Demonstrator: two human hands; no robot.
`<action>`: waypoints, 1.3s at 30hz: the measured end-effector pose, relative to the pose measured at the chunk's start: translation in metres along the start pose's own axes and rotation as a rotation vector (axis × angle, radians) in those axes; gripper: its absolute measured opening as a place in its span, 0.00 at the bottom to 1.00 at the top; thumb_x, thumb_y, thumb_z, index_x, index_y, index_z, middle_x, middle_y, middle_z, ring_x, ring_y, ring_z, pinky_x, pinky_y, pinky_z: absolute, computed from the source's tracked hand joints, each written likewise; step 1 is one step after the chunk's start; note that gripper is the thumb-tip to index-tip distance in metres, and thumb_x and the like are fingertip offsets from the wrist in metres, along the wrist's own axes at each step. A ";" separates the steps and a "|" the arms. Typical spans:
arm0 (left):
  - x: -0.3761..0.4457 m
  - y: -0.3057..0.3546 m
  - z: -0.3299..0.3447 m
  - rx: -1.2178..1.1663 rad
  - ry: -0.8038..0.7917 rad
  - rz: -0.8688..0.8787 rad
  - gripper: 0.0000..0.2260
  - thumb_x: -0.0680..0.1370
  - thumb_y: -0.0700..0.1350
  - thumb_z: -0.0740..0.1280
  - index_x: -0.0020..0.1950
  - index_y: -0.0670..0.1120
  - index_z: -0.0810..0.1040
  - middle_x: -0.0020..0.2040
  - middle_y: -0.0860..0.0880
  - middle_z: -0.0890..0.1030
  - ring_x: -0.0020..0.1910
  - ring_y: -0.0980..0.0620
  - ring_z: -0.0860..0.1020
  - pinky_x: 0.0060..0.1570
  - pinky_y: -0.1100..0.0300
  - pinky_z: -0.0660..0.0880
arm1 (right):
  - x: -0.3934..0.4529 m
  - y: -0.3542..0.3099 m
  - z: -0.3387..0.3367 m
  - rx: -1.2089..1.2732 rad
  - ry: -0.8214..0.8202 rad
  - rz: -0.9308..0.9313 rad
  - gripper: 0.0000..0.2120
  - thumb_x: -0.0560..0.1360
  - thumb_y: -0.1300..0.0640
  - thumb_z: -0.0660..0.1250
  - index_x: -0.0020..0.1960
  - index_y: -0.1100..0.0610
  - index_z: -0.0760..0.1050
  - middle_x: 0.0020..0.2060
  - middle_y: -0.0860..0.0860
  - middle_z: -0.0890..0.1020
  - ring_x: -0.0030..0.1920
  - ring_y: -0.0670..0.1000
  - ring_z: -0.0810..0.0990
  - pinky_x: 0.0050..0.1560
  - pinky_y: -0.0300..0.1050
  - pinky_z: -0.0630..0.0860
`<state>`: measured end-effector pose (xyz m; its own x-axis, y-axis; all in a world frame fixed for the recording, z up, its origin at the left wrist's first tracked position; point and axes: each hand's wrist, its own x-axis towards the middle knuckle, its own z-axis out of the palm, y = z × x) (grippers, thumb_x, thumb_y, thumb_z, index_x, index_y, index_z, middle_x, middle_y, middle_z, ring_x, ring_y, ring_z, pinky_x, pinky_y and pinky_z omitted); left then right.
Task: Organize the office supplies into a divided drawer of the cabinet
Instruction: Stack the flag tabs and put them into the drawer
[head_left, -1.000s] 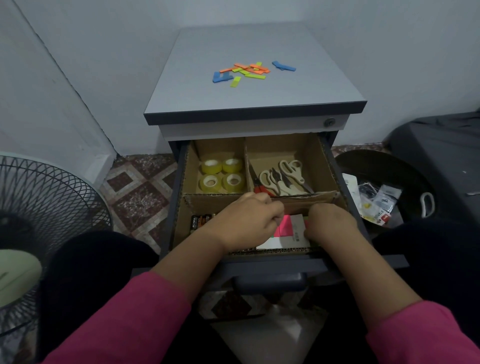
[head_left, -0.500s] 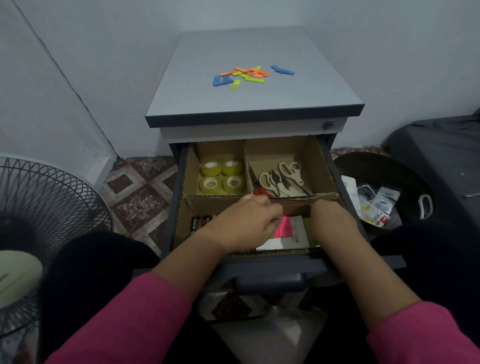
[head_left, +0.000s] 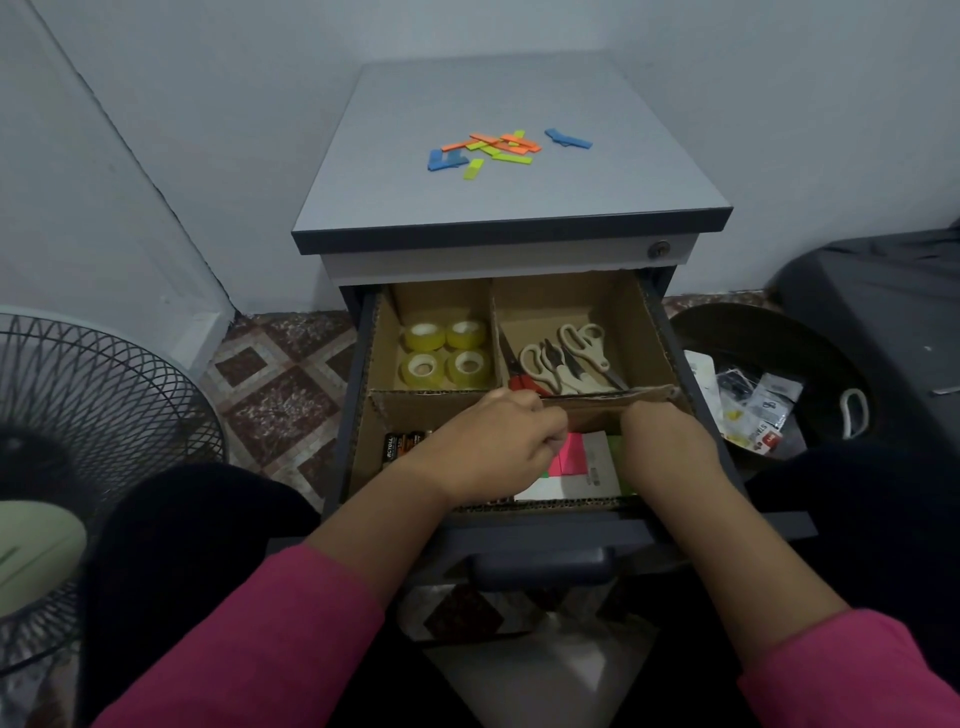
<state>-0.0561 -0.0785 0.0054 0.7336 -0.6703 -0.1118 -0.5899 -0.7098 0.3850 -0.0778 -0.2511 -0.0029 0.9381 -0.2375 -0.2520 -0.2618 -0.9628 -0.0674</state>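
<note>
The cabinet's drawer (head_left: 670, 332) is open and split by cardboard dividers. Several yellow tape rolls (head_left: 445, 354) fill the back-left section and scissors (head_left: 566, 358) lie in the back-right one. Batteries (head_left: 402, 444) sit in the front-left section. The front-right section holds a white pad with pink sticky notes (head_left: 571, 454) and a green edge. My left hand (head_left: 493, 444) hovers over the front, its curled fingertips pinching the left edge of the pink notes. My right hand (head_left: 667, 447) reaches down into the front-right section with its fingers hidden. Coloured sticky flags (head_left: 493, 148) lie scattered on the cabinet top (head_left: 519, 202).
A fan with a wire guard (head_left: 88, 415) stands on the floor at the left. A dark round bin (head_left: 810, 364) with packets and wrappers sits at the right, beside a dark box (head_left: 893, 312). The drawer's handle (head_left: 540, 569) is close to my knees.
Both hands stay over the front-right section and have shifted only slightly toward the cross divider. A green edge of the pad now shows beside my right hand.
</note>
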 end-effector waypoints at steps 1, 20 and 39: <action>0.000 0.000 0.000 -0.004 0.002 0.000 0.08 0.79 0.45 0.57 0.52 0.48 0.74 0.52 0.49 0.74 0.56 0.49 0.68 0.55 0.57 0.67 | 0.001 0.001 0.001 0.017 -0.001 0.003 0.08 0.77 0.64 0.59 0.51 0.61 0.76 0.49 0.56 0.80 0.52 0.58 0.80 0.43 0.46 0.73; -0.001 -0.002 -0.005 -0.152 0.016 0.001 0.07 0.77 0.42 0.58 0.49 0.48 0.75 0.49 0.50 0.75 0.53 0.50 0.71 0.56 0.51 0.70 | 0.006 -0.003 -0.012 0.411 -0.255 -0.002 0.10 0.67 0.62 0.74 0.46 0.51 0.82 0.41 0.52 0.82 0.47 0.53 0.82 0.48 0.43 0.78; -0.001 -0.001 -0.003 -0.071 0.000 0.012 0.06 0.78 0.42 0.58 0.49 0.47 0.74 0.50 0.49 0.74 0.53 0.48 0.69 0.56 0.54 0.68 | 0.002 -0.005 -0.004 0.414 -0.203 -0.022 0.06 0.68 0.60 0.74 0.36 0.54 0.79 0.37 0.54 0.83 0.41 0.52 0.82 0.44 0.42 0.77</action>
<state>-0.0549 -0.0766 0.0080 0.7266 -0.6787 -0.1069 -0.5732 -0.6846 0.4504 -0.0737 -0.2475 0.0004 0.8917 -0.1477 -0.4278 -0.3497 -0.8249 -0.4442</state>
